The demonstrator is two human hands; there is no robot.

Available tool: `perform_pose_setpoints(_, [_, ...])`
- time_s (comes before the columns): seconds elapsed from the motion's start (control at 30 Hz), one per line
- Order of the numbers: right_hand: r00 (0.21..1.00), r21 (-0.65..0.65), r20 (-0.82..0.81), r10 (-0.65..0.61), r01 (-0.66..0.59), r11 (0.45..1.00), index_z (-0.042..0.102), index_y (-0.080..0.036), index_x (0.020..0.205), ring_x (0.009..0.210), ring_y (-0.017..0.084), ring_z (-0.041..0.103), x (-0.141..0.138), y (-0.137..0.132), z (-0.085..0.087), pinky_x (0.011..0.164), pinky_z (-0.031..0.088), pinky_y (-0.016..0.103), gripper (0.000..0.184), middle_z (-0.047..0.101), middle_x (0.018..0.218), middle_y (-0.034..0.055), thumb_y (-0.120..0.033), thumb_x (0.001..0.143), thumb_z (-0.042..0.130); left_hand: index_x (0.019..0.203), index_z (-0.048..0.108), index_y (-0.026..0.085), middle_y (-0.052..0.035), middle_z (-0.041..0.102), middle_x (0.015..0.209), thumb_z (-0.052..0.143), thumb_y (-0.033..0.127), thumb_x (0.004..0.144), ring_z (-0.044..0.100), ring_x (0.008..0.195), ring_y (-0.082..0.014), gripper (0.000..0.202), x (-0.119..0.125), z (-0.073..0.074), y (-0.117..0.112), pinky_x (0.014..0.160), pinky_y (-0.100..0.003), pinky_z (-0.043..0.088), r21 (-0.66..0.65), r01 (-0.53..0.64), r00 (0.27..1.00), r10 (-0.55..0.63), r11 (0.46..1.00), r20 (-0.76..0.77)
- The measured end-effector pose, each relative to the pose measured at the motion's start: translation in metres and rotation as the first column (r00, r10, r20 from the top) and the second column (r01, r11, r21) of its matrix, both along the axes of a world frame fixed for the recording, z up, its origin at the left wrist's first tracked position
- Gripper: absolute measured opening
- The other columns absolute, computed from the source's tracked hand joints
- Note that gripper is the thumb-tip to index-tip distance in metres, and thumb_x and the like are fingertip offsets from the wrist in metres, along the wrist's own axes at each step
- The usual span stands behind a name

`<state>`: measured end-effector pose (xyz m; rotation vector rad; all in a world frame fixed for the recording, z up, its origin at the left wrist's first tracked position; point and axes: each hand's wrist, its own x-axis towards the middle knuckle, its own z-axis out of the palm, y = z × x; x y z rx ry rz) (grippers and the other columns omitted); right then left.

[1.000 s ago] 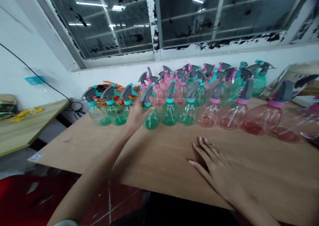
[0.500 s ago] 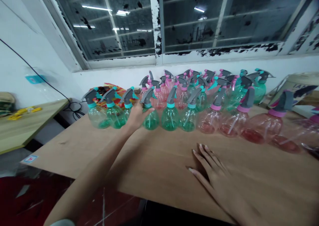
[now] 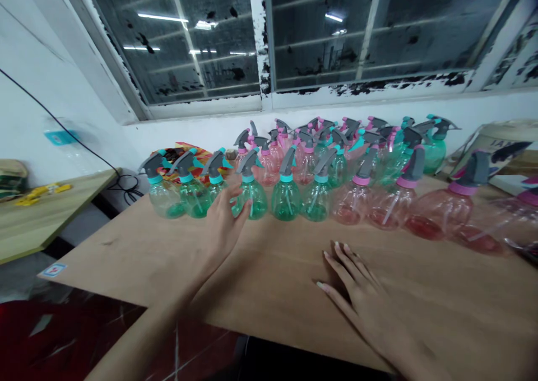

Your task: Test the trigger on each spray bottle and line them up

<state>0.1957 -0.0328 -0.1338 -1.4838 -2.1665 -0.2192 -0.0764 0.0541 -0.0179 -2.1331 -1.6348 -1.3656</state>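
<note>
My left hand [image 3: 225, 224] is in front of the green spray bottle [image 3: 255, 199] with a grey trigger head, fingers apart and curved, holding nothing. Part of that bottle and of the green spray bottle [image 3: 217, 186] to its left is hidden behind the fingers. Flat on the brown tabletop [image 3: 277, 274] lies my right hand [image 3: 361, 297], its fingers spread. Beyond it stand a pink spray bottle [image 3: 351, 201] and another green spray bottle [image 3: 317, 201]. The front row runs from green bottles on the left to pink ones on the right, several of each.
Behind the front row, more pink and green spray bottles [image 3: 306, 165] crowd toward the wall. A patterned cloth [image 3: 197, 154] lies at the back left, and a printed bag [image 3: 490, 148] at the right. A side table [image 3: 50, 213] with yellow items [image 3: 42, 193] stands left, near a black cable [image 3: 126, 185].
My left hand has come off the head of the green bottle and drawn back toward me and down. My right hand has stayed in place on the table.
</note>
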Motion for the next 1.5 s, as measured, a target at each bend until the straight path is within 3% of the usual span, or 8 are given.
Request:
perform_pose_setpoints(0.2, [1.000, -0.039, -0.026, 0.006, -0.007, 0.999, 0.050, -0.014, 0.135, 0.137, 0.028, 0.034, 0.000, 0.000, -0.002, 0.108, 0.035, 0.050, 0.063, 0.042, 0.146, 0.0128, -0.058, 0.091, 0.036, 0.119, 0.054, 0.017, -0.0092, 0.066, 0.120, 0.057, 0.030, 0.089, 0.063, 0.111, -0.0214, 0.032, 0.048, 0.011, 0.021, 0.096, -0.036, 0.050, -0.189, 0.113, 0.983, -0.138, 0.975, -0.123])
perform_pose_setpoints(0.4, [0.998, -0.068, -0.057, 0.007, -0.011, 0.998, 0.050, -0.014, 0.135, 0.137, 0.027, 0.033, -0.001, -0.001, 0.000, 0.110, 0.033, 0.048, 0.063, 0.041, 0.146, 0.0132, -0.057, 0.091, 0.039, 0.119, 0.053, 0.006, -0.0217, 0.063, 0.117, 0.060, 0.037, 0.088, 0.063, 0.108, -0.0315, 0.045, 0.081, 0.012, 0.048, 0.089, -0.040, 0.050, -0.250, -0.069, 0.969, 0.005, 0.966, -0.246])
perform_pose_setpoints(0.63, [0.998, -0.086, -0.057, 0.008, -0.013, 0.996, 0.050, -0.014, 0.135, 0.138, 0.027, 0.032, -0.001, 0.000, 0.001, 0.110, 0.033, 0.049, 0.063, 0.040, 0.147, 0.0134, -0.057, 0.091, 0.037, 0.122, 0.052, 0.002, -0.0247, 0.067, 0.105, 0.058, 0.042, 0.088, 0.068, 0.093, -0.0356, 0.053, 0.083, 0.019, 0.037, 0.074, -0.041, 0.053, -0.300, -0.188, 0.921, 0.063, 0.935, -0.384])
perform_pose_setpoints(0.83, [0.998, -0.092, -0.069, 0.012, -0.019, 0.996, 0.051, -0.013, 0.134, 0.138, 0.027, 0.032, -0.001, -0.001, 0.003, 0.110, 0.033, 0.048, 0.063, 0.041, 0.146, 0.0142, -0.057, 0.091, 0.037, 0.117, 0.055, 0.010, -0.0166, 0.069, 0.095, 0.055, 0.056, 0.085, 0.069, 0.086, -0.0332, 0.056, 0.064, 0.018, 0.003, 0.072, -0.040, 0.053, -0.296, -0.168, 0.910, 0.032, 0.940, -0.413])
perform_pose_setpoints(0.97, [0.996, -0.081, -0.088, 0.010, -0.018, 0.997, 0.051, -0.016, 0.134, 0.138, 0.027, 0.033, -0.001, -0.001, 0.004, 0.110, 0.033, 0.049, 0.063, 0.043, 0.145, 0.0132, -0.059, 0.091, 0.036, 0.102, 0.058, 0.018, -0.0119, 0.068, 0.094, 0.054, 0.060, 0.083, 0.067, 0.086, -0.0318, 0.046, 0.048, 0.013, -0.033, 0.074, -0.042, 0.053, -0.273, -0.032, 0.934, -0.068, 0.962, -0.350])
perform_pose_setpoints(1.13, [0.997, -0.078, -0.075, 0.017, -0.023, 0.997, 0.050, -0.015, 0.135, 0.138, 0.027, 0.032, 0.000, -0.001, 0.004, 0.110, 0.033, 0.049, 0.063, 0.042, 0.146, 0.0129, -0.058, 0.091, 0.037, 0.108, 0.054, 0.020, -0.0103, 0.066, 0.099, 0.059, 0.062, 0.079, 0.063, 0.095, -0.0326, 0.051, 0.038, 0.011, -0.066, 0.082, -0.047, 0.051, -0.297, 0.046, 0.962, -0.122, 0.954, -0.242])
perform_pose_setpoints(1.3, [0.999, -0.078, -0.047, 0.018, -0.021, 0.997, 0.050, -0.014, 0.135, 0.138, 0.027, 0.032, 0.000, -0.001, 0.005, 0.110, 0.033, 0.049, 0.064, 0.042, 0.146, 0.0132, -0.058, 0.091, 0.036, 0.129, 0.043, 0.026, -0.0104, 0.056, 0.127, 0.069, 0.059, 0.071, 0.053, 0.119, -0.0325, 0.071, 0.038, 0.013, -0.056, 0.098, -0.052, 0.045, -0.372, 0.184, 0.981, -0.195, 0.910, 0.008])
perform_pose_setpoints(1.5, [0.997, -0.077, -0.071, 0.013, -0.018, 0.997, 0.049, -0.015, 0.135, 0.138, 0.027, 0.032, 0.000, -0.001, 0.005, 0.110, 0.033, 0.049, 0.062, 0.042, 0.146, 0.0128, -0.057, 0.091, 0.038, 0.138, 0.037, 0.029, -0.0100, 0.054, 0.136, 0.073, 0.039, 0.072, 0.056, 0.120, -0.0299, 0.075, 0.056, 0.024, -0.036, 0.097, -0.046, 0.049, -0.364, 0.495, 0.855, -0.366, 0.789, 0.368])
